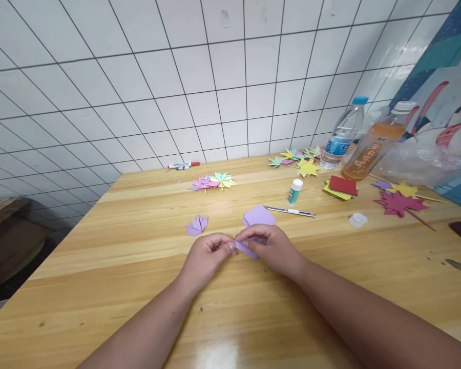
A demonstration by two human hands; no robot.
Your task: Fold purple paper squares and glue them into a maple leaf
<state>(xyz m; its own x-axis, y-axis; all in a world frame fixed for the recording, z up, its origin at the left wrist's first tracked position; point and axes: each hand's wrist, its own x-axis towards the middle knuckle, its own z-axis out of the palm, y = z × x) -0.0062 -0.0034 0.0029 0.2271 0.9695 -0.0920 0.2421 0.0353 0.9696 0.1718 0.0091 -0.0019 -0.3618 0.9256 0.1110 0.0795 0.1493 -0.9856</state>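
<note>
Both hands meet low over the table, pinching one piece of purple paper [246, 249] that looks folded. My left hand [211, 254] grips its left end between thumb and fingers. My right hand [272, 248] holds the paper from the right and hides part of it. Just beyond the right hand lies a small stack of purple paper squares [259, 215]. To the left, beyond the left hand, a folded purple paper leaf piece [196, 225] rests on the table. A slim silver pen-like tool [292, 211] lies past the stack, its exact kind unclear.
A glue stick [294, 192] stands uncapped-looking near a white cap [357, 220]. Coloured paper squares [343, 186], a water bottle [341, 136] and an orange drink bottle [378, 143] are at right. Paper leaves [214, 181] and markers [184, 165] lie toward the tiled wall [223, 77].
</note>
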